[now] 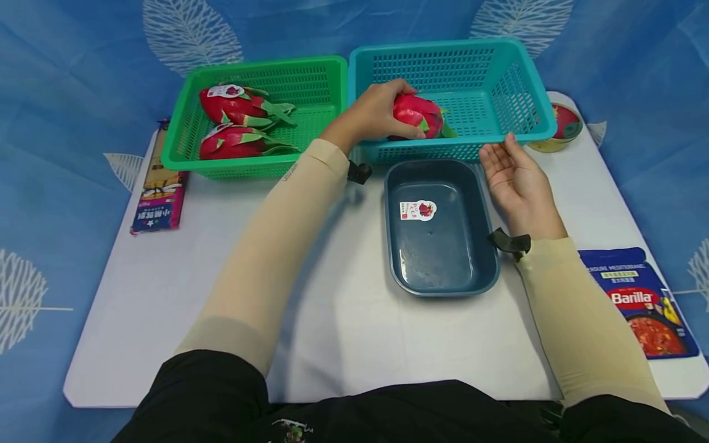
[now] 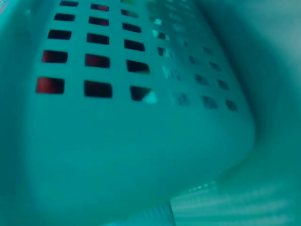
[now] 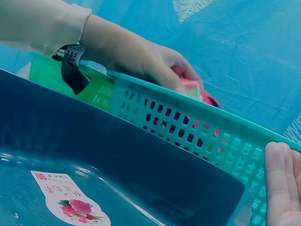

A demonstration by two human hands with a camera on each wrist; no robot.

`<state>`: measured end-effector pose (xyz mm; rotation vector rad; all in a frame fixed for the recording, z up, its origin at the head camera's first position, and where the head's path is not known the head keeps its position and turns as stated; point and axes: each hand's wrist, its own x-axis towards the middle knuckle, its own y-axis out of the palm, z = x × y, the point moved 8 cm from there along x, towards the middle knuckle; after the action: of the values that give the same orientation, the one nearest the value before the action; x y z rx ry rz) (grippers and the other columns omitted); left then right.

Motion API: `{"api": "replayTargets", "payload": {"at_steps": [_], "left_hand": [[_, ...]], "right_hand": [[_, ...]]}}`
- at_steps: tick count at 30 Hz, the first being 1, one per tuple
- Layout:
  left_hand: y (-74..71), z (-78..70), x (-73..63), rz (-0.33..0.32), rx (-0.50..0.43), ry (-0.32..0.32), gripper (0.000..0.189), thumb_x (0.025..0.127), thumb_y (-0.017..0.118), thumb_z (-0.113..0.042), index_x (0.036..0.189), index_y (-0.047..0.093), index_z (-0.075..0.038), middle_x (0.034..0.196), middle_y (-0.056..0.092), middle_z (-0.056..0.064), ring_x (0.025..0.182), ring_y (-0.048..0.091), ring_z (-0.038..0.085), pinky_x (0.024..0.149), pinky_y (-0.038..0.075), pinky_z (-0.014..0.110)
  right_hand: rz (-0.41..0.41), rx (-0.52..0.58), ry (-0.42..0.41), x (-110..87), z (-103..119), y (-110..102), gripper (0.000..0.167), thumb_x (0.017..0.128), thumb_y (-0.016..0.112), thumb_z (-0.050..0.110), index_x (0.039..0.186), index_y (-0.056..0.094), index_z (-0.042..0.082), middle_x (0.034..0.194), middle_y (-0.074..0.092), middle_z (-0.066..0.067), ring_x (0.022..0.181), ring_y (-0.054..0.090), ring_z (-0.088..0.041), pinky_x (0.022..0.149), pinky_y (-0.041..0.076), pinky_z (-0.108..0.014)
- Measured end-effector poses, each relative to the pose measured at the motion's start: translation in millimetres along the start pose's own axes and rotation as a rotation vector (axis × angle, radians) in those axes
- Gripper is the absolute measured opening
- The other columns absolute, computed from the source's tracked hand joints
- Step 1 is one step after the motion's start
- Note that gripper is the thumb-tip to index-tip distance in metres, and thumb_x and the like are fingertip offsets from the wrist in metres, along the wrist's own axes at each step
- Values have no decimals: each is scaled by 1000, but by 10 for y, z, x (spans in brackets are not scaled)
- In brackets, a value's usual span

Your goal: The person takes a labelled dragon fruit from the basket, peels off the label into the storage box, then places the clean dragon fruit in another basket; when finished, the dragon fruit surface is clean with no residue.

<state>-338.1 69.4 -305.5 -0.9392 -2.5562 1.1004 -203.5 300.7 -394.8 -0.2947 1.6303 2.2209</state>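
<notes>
A red dragon fruit [image 1: 418, 112] with green scales sits at the left of the teal basket [image 1: 432, 149]. My left hand [image 1: 376, 114] grips it from the left, thumb near and fingers on the far side. In the right wrist view the basket's wall partly hides the dragon fruit [image 3: 207, 98]. My right hand [image 1: 517, 184] is at the basket's front right, palm up, fingertips against the rim and holding nothing. The left wrist view shows mainly the teal basket's perforated wall [image 2: 117, 136], with red behind the holes.
Left of the teal basket, a green basket [image 1: 255, 166] holds two dragon fruits [image 1: 235, 144]. In front stands a dark blue tub [image 1: 437, 258] with a dragon-fruit sticker [image 1: 418, 210] inside. A snack packet [image 1: 160, 197], a can [image 1: 565, 126] and a Barilla pouch [image 1: 637, 301] lie around the white table [image 1: 343, 344].
</notes>
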Motion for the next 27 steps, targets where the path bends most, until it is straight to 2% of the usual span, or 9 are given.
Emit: {"api": "replayTargets", "payload": {"at_steps": [3,7,9,11,13,15,19,24,27], "left_hand": [[42,1,7,89,92,-18,91,86,88,-44,155,43,-8,143,56,5,121,54,16,92,52,23],[35,-24,-14,185,137,-50,90,92,83,-42,160,37,-6,155,49,9,133,50,17,100,49,25],[0,-52,-44,201,168,-53,93,92,81,-46,163,35,-8,161,43,8,141,44,17,106,45,26],[-52,-81,-92,186,209,-46,94,93,79,-50,165,33,-11,165,39,6,147,38,16,110,42,26],[-128,-103,-189,137,261,-23,92,94,77,-54,165,34,-13,166,37,2,150,32,14,114,36,26],[-226,-107,-341,61,294,3,86,95,73,-56,163,39,-15,165,38,-2,151,30,11,116,31,24],[-455,-108,-781,-123,262,78,67,100,71,-49,154,53,-15,156,49,-4,144,39,9,113,33,21],[-756,-25,-1413,-326,88,183,45,99,77,-33,137,68,-9,135,66,0,120,59,12,95,49,25],[-915,158,-1775,-454,-96,196,33,99,77,-21,127,72,-3,121,72,3,106,66,15,89,53,28]], "right_hand": [[8,-5,3,-5,-2,-2,36,98,70,-5,131,55,-1,106,63,-22,96,69,-34,93,59,-43],[20,-9,3,-18,-4,2,32,98,70,-5,127,56,-2,104,63,-22,94,69,-35,92,59,-43],[25,-11,2,-25,-4,9,30,99,69,-5,126,57,-2,104,63,-22,94,69,-35,92,59,-43],[26,-12,0,-28,0,14,30,99,69,-5,126,56,-2,104,63,-22,94,69,-35,92,59,-43],[25,-12,3,-27,-8,19,31,99,69,-5,127,56,-2,105,63,-22,95,69,-35,92,59,-43],[20,-12,7,-19,-25,23,34,98,70,-5,129,56,-2,106,63,-22,96,69,-34,93,59,-43],[-1,-5,10,-5,-28,22,37,97,71,-5,131,56,-1,108,63,-21,99,68,-34,94,58,-43],[-7,10,11,10,-10,10,37,97,72,-5,129,56,-1,108,62,-21,99,68,-34,94,58,-43],[-12,9,22,4,-29,-5,36,97,72,-4,129,56,0,108,62,-21,99,68,-34,94,58,-43]]}}
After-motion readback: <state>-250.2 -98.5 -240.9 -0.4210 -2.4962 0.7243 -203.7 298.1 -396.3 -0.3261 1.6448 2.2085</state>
